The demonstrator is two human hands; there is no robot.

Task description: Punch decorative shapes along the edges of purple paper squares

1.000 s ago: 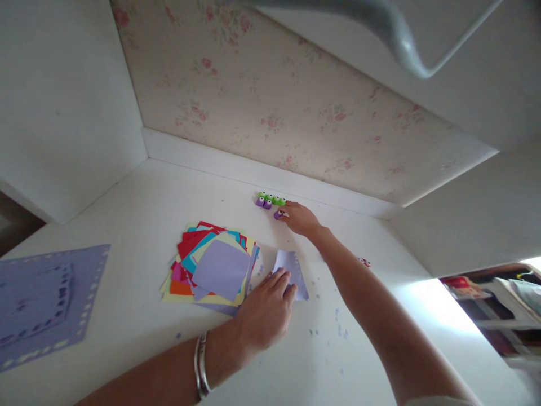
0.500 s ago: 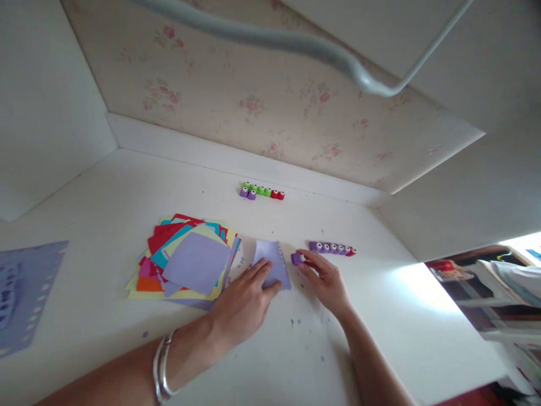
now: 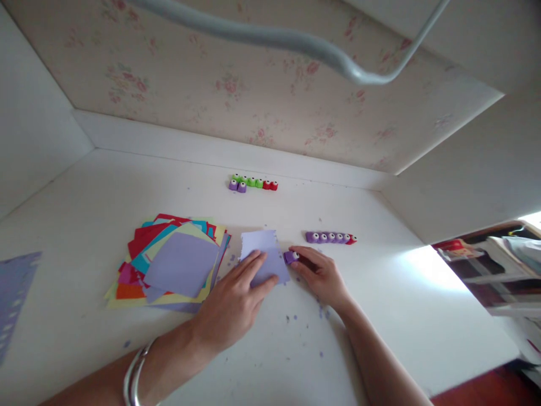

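A sheet of light purple paper (image 3: pixel 259 241) lies on the white table with small notches along its edges. My left hand (image 3: pixel 230 296) rests on its lower left part, fingers stretched out and pressing flat, a silver bangle at the wrist. A small purple craft punch (image 3: pixel 291 257) with a white, dark-centred button is pinched between the thumb and fingers of my right hand (image 3: pixel 321 275). The punch sits right at the paper's right edge; whether the paper is in its slot I cannot tell.
Left of the paper is a pile of coloured paper (image 3: pixel 181 265). A row of purple and red punches (image 3: pixel 332 238) stands to the right, and green, red and purple punches (image 3: pixel 253 183) near the wall. Notched purple paper (image 3: pixel 19 293) lies far left; purple scraps dot the table (image 3: pixel 380 316).
My right hand has brought the punch left, up to the paper's right edge. More of the paper shows beside my left hand. The whole view has shifted slightly.
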